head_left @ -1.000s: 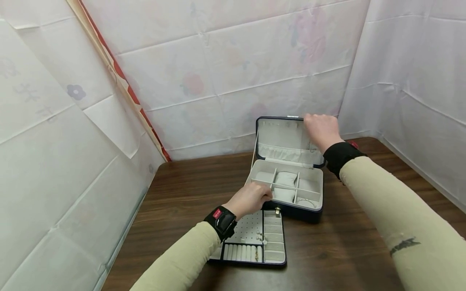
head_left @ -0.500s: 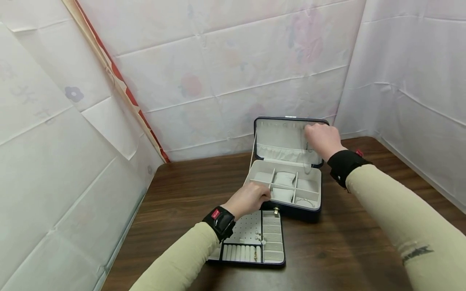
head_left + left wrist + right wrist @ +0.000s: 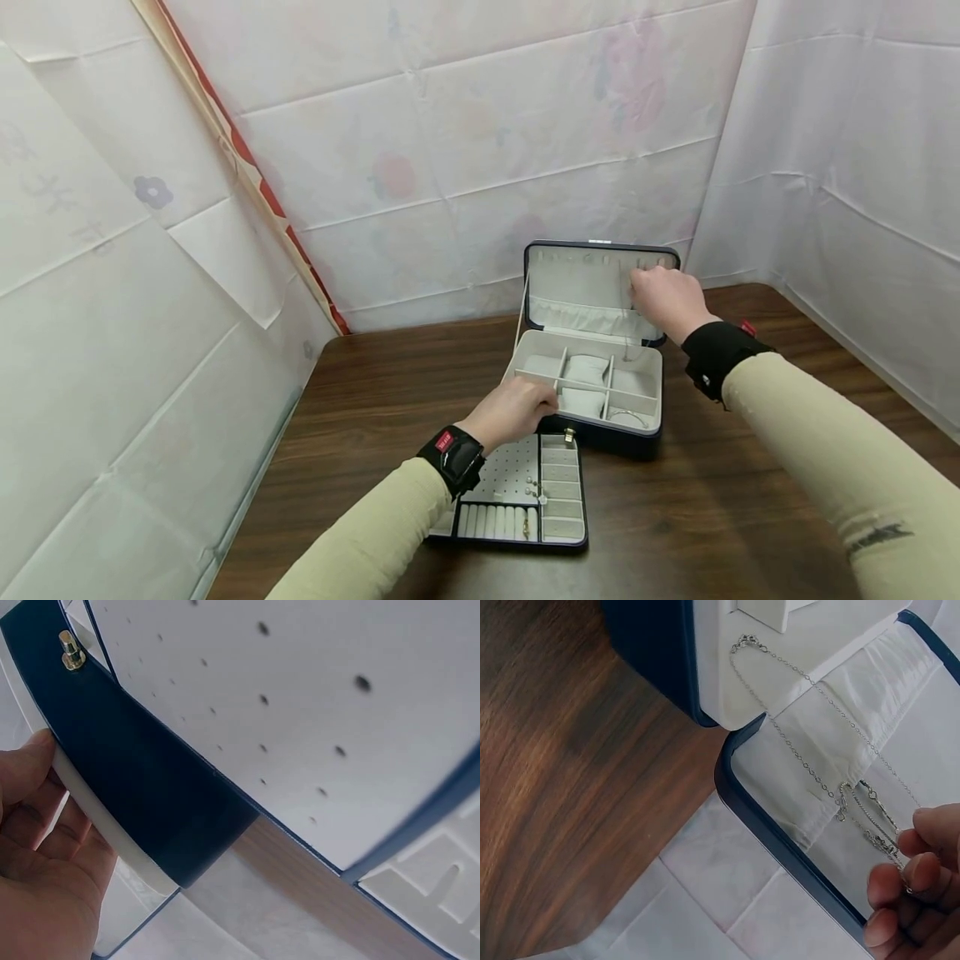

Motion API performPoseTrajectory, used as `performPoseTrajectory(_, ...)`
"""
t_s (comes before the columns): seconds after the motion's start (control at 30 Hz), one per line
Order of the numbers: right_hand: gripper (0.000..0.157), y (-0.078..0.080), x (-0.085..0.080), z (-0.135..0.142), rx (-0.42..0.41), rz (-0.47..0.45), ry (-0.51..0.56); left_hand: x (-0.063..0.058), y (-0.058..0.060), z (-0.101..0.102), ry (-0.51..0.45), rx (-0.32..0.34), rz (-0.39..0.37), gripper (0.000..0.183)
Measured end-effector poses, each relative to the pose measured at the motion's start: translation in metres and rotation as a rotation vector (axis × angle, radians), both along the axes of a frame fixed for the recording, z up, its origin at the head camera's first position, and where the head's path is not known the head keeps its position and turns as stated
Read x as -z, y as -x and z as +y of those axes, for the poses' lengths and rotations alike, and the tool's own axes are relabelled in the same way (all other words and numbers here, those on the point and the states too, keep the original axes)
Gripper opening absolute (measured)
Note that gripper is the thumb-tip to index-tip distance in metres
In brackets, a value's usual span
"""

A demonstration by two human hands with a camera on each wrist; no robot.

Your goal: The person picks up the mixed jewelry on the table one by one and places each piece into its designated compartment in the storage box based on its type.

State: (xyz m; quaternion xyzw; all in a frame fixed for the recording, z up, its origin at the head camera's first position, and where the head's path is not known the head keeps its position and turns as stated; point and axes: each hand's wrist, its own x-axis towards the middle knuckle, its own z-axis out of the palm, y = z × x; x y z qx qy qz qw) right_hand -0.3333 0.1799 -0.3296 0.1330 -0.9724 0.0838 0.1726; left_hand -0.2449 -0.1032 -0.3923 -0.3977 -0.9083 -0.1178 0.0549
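Observation:
A navy jewellery box (image 3: 603,439) stands with its lid (image 3: 573,277) raised. My left hand (image 3: 517,407) grips the box's front left rim, thumb on the edge and fingers curled over it, as the left wrist view shows beside the gold clasp (image 3: 71,652). In front of the lid's right half, my right hand (image 3: 670,302) pinches a thin silver chain necklace (image 3: 748,641). Its loop hangs down over the box's back compartments. More fine silver chain (image 3: 877,840) bunches close to those fingertips. A bangle (image 3: 628,417) lies in the front right compartment.
A jewellery tray (image 3: 517,546) lies on the wooden table (image 3: 390,367) before the box, partly under my left forearm. It carries earrings (image 3: 534,490) and ring rolls (image 3: 495,522). Watch cushions (image 3: 587,368) sit inside the box. White sheeting (image 3: 450,125) rises behind the table.
My right hand has come down from the lid's top edge and slightly right, and the necklace now hangs plainly to its left. The left hand keeps its grip on the box rim.

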Motion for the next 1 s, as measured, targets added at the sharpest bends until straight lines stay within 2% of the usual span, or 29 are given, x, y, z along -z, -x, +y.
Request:
performPoseTrajectory(0.13,0.024,-0.004,0.001,0.0,-0.015,-0.03,0.038,-0.001,0.0,0.0,0.003,-0.001,-0.009,0.011)
performPoseTrajectory(0.3,0.025,-0.013,0.005,-0.001,-0.073,-0.073,0.095,-0.004,0.001,0.0,0.024,0.012,-0.017,0.011)
performPoseTrajectory(0.43,0.017,-0.02,0.011,-0.001,-0.119,-0.1,0.136,-0.006,0.003,0.001,0.049,0.018,-0.027,0.014)
performPoseTrajectory(0.6,0.011,-0.03,0.02,-0.001,-0.165,-0.129,0.169,-0.012,0.007,0.003,0.049,-0.001,-0.098,0.016)
performPoseTrajectory(0.77,0.011,-0.04,0.027,-0.002,-0.194,-0.159,0.193,-0.018,0.017,0.01,0.034,-0.067,-0.124,0.019)
performPoseTrajectory(1.0,0.011,-0.052,0.033,-0.005,-0.247,-0.194,0.219,-0.027,0.041,0.024,0.038,-0.159,-0.055,0.026)
